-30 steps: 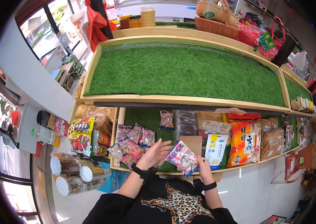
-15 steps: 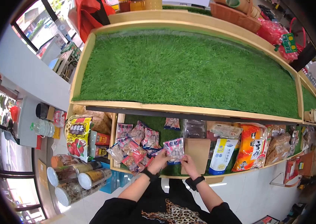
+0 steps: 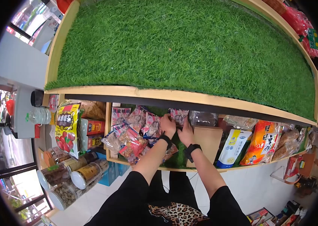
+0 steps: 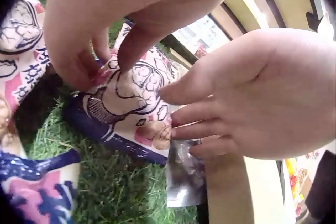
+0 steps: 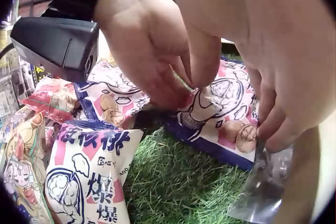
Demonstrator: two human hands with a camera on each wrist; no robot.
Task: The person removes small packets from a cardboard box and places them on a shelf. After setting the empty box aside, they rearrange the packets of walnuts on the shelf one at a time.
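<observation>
At the back of the lower grass-lined shelf, a pink, white and blue bag of walnuts [image 3: 179,113] sits between my hands. My left hand [image 3: 168,126] pinches its left edge between thumb and curled fingers, as the left wrist view shows. On the other side my right hand [image 3: 185,133] lies with fairly straight fingers against the bag's right edge, its thumb over the printed front. Walnuts are pictured on the bag [image 5: 226,103] in the right wrist view. More such bags [image 3: 152,125] lie left of my left hand, some piled [image 3: 132,143] near the front.
A brown cardboard box [image 3: 206,145] stands right of my right hand, with clear plastic packs [image 3: 203,118] behind. Further right are a white pouch [image 3: 234,147] and an orange snack bag [image 3: 262,141]. The upper shelf's wooden edge [image 3: 189,98] overhangs the back.
The bag was held up by my right hand, then by both hands over the shelf's front. Now it is at the back. My left hand has gone from spread to pinching.
</observation>
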